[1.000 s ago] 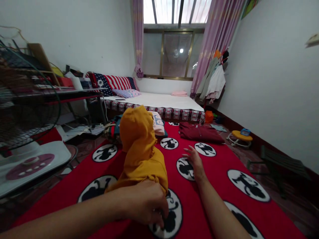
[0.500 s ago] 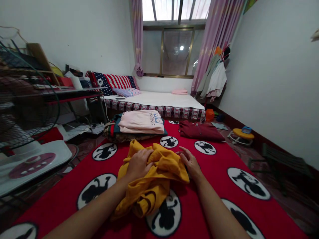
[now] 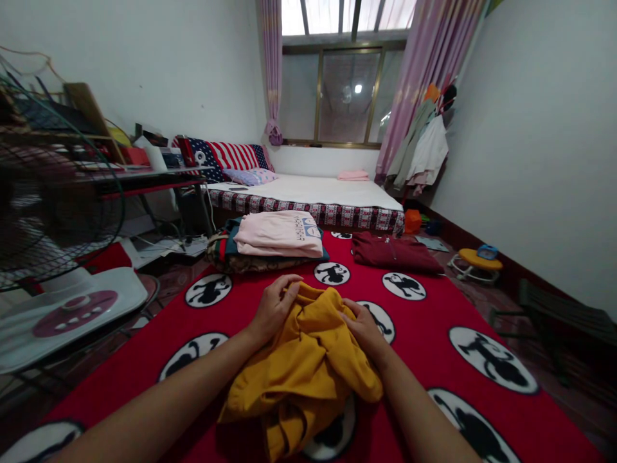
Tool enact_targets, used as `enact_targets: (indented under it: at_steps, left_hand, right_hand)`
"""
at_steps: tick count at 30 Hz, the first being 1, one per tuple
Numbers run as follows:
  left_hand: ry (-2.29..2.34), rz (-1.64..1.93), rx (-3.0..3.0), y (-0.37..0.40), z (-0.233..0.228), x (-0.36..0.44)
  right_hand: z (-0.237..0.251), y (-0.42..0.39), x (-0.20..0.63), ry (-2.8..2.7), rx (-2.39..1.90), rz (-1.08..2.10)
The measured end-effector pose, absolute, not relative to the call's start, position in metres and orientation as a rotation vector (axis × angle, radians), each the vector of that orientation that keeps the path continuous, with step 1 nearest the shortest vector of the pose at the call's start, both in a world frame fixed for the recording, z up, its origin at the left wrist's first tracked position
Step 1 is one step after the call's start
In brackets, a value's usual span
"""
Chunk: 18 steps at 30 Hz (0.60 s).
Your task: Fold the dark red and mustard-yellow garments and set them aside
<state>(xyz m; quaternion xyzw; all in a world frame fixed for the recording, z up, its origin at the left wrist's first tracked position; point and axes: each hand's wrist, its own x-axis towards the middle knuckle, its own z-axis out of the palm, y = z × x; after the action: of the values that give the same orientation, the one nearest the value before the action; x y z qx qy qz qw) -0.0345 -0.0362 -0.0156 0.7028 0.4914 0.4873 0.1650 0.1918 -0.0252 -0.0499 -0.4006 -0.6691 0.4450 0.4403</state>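
A crumpled mustard-yellow garment (image 3: 303, 366) lies bunched on the red blanket with black-and-white round figures (image 3: 424, 321). My left hand (image 3: 274, 307) grips its far left edge, fingers curled into the cloth. My right hand (image 3: 362, 328) holds the cloth on the right side, partly buried in the folds. Beyond the hands sits a stack of folded clothes with a pink top (image 3: 279, 234) uppermost. A folded maroon garment (image 3: 393, 253) lies to its right.
A standing fan (image 3: 53, 212) with a white base (image 3: 72, 312) is close on the left. A desk (image 3: 144, 180) and a low bed (image 3: 308, 193) stand behind. A small yellow stool (image 3: 479, 260) and a dark chair (image 3: 554, 315) are along the right wall.
The yellow garment was held up high by my left hand; it has come down onto the blanket. Both hands now hold it at its far side.
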Motion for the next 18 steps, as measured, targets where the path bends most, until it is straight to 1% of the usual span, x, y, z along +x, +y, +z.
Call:
enact_targets:
  at_steps: [3, 5, 7, 9, 11, 13, 18]
  left_hand:
    - [1.645, 1.281, 2.312, 0.005, 0.003, -0.054]
    - [1.910, 1.040, 2.514, 0.033, 0.016, -0.068]
    - [2.116, 0.709, 2.631, 0.058, 0.025, -0.082]
    - [2.202, 0.398, 2.664, 0.079, 0.031, -0.092]
    - [2.233, 0.220, 2.642, 0.093, 0.033, -0.099]
    - [2.260, 0.179, 2.623, 0.103, 0.034, -0.101]
    - [2.309, 0.246, 2.601, 0.115, 0.042, -0.096]
  right_hand:
    - [-0.052, -0.023, 0.193, -1.648, -1.031, 1.078]
    - [-0.052, -0.022, 0.194, -1.641, -1.039, 1.081]
    - [-0.052, -0.022, 0.194, -1.657, -1.015, 1.080]
    - [-0.053, -0.023, 0.195, -1.676, -0.990, 1.083]
    - [-0.053, -0.023, 0.195, -1.672, -1.001, 1.078]
    - [-0.054, -0.023, 0.195, -1.665, -1.019, 1.076]
    - [-0.052, -0.023, 0.195, -1.683, -1.045, 1.050]
